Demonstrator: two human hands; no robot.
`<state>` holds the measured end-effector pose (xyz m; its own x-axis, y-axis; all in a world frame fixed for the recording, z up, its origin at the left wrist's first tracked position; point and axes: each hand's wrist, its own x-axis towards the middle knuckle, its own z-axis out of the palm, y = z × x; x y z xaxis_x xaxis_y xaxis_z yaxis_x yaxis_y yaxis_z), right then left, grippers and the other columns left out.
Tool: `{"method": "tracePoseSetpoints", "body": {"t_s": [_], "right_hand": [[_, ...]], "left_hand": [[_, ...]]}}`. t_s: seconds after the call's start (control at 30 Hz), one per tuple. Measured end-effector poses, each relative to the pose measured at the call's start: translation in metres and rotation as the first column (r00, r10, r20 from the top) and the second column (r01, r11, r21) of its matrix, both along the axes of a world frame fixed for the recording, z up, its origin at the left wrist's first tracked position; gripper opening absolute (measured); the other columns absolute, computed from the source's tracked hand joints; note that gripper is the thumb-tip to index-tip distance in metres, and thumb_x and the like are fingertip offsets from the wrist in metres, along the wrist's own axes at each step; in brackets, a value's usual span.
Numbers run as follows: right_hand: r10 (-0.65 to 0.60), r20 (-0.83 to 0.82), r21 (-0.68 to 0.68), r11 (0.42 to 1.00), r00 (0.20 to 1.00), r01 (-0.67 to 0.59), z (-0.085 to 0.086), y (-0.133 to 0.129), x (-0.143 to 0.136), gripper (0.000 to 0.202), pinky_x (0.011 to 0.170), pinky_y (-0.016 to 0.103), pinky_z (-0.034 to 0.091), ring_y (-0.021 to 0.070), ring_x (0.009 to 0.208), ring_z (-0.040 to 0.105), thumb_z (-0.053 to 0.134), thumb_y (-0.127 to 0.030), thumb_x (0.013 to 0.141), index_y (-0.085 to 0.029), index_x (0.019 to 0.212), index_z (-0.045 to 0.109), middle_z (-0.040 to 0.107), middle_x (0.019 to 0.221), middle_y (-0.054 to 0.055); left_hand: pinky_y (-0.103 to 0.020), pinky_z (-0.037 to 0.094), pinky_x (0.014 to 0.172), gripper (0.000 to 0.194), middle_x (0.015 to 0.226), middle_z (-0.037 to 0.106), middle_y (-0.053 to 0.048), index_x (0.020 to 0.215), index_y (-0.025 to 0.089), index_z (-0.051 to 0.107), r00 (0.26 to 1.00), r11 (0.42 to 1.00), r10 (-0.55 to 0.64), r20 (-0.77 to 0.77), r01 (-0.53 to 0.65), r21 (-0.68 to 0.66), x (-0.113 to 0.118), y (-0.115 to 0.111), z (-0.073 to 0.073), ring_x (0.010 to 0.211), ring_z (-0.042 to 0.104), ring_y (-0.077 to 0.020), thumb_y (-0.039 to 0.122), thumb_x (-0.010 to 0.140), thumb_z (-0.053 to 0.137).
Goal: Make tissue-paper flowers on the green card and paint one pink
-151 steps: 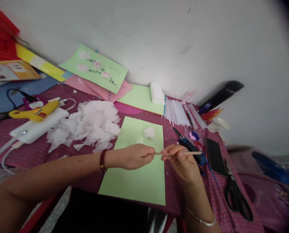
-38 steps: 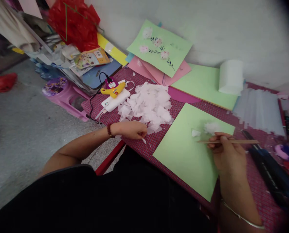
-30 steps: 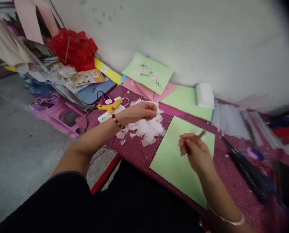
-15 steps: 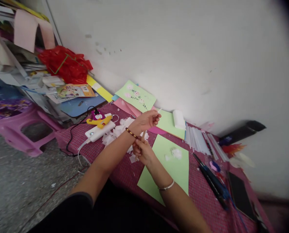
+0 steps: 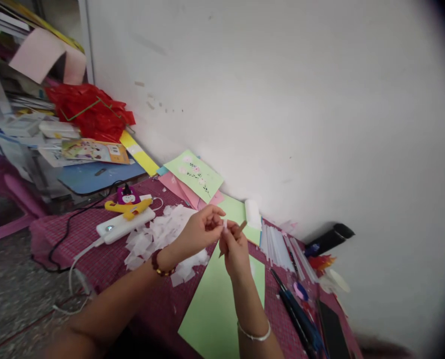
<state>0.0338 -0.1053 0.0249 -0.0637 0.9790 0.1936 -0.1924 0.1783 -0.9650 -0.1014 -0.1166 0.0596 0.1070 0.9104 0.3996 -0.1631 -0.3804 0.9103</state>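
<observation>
My left hand and my right hand meet above the green sheet. Thumb and fingers of both pinch a small white paper piece between them. A thin brown stick also passes through my right hand, its upper end sticking out past the fingers. Left of the hands lies a heap of white paper pieces. Behind them, a green card with pink flowers rests on pink sheets.
On the left are a yellow glue gun, a white power strip with cables, and a red plastic bag. White sticks, dark blue tools and a black tube lie on the right. A wall rises behind.
My hands, apart before, have come together at the fingertips around the white piece. The view has shifted, so the table appears lower and further left.
</observation>
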Motion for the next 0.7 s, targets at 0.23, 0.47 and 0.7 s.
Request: {"method": "tracePoseSetpoints", "body": {"t_s": [0.23,0.47,0.7], "right_hand": [[-0.021,-0.076,0.041,0.999,0.997,0.025,0.025,-0.031,0.015,0.025,0.04,0.022,0.016,0.0058,0.04,0.022,0.069,-0.04,0.078,-0.02,0.091,0.062,0.033,0.05,-0.01],[-0.102,-0.124,0.037,0.994,0.987,0.107,0.024,-0.017,0.037,0.023,0.039,0.021,0.015,0.0041,0.04,0.023,0.069,-0.037,0.077,-0.02,0.088,0.059,0.042,0.055,-0.009],[-0.073,0.056,-0.003,0.997,0.996,0.073,-0.001,-0.014,0.075,0.026,0.041,0.02,0.019,0.0041,0.043,0.028,0.07,-0.038,0.078,-0.02,0.073,0.053,0.041,0.056,-0.008]], "left_hand": [[-0.022,0.045,0.06,0.026,0.073,0.058,0.003,0.104,0.021,0.059,0.987,0.994,0.056,-0.15,-0.041,0.102,0.021,-0.013,0.004,0.065,0.055,-0.0105,0.019,0.078,0.059],[-0.023,0.046,0.059,0.011,0.067,0.062,0.0,0.083,0.016,0.066,0.989,0.986,-0.146,0.015,0.147,-0.078,0.047,0.01,0.009,0.06,0.056,-0.0102,0.025,0.08,0.061],[-0.021,0.041,0.055,0.027,0.062,0.059,0.001,0.07,0.014,0.06,0.993,0.993,-0.064,-0.104,0.052,-0.108,0.018,0.022,0.007,0.056,0.05,-0.0077,0.034,0.087,0.056]]}}
